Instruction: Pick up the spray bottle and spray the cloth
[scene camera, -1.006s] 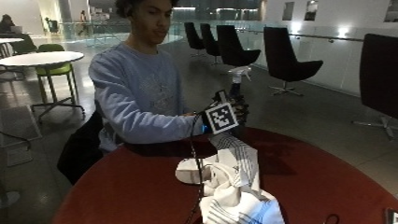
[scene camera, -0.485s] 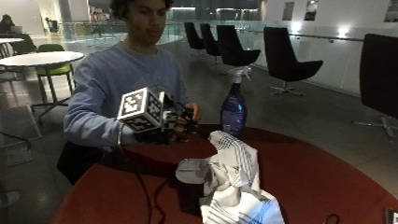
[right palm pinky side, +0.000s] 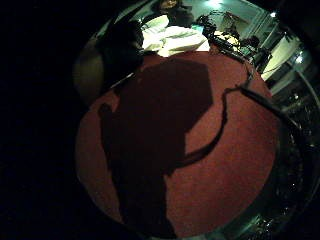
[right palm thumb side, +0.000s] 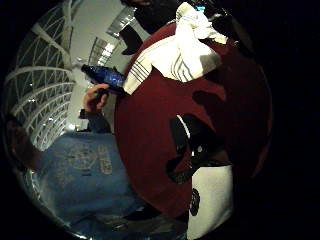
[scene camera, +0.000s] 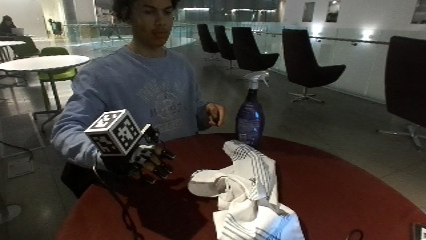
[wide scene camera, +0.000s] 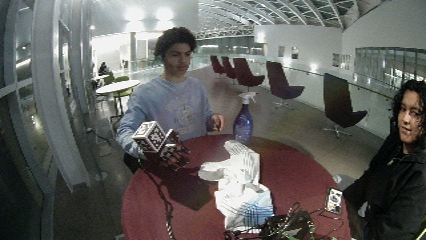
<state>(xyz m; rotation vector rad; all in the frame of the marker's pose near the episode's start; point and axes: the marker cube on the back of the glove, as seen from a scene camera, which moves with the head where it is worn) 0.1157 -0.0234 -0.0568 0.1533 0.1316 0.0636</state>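
Note:
A blue spray bottle (scene camera: 249, 120) with a white trigger head stands upright at the far edge of the round red table (scene camera: 346, 195). A crumpled white striped cloth (scene camera: 243, 190) lies in the middle of the table. My gloved right hand (scene camera: 150, 162) hovers over the table's left part, well apart from both, its fingers hanging loosely curled around nothing. The bare left hand (scene camera: 214, 115) is raised just beside the bottle without touching it. In the thumb side palm view the bottle (right palm thumb side: 105, 76) and the cloth (right palm thumb side: 180, 50) lie far from the palm.
A black cable (right palm pinky side: 220, 125) trails across the red tabletop below the glove. A phone (wide scene camera: 333, 200) and a tangle of gear (wide scene camera: 286, 227) sit at the table's near edge. Dark chairs (scene camera: 303, 65) stand behind the table.
My gloved hand has left the spot by the bottle and moved left and down over the table. The bottle stays upright; the cloth has not moved.

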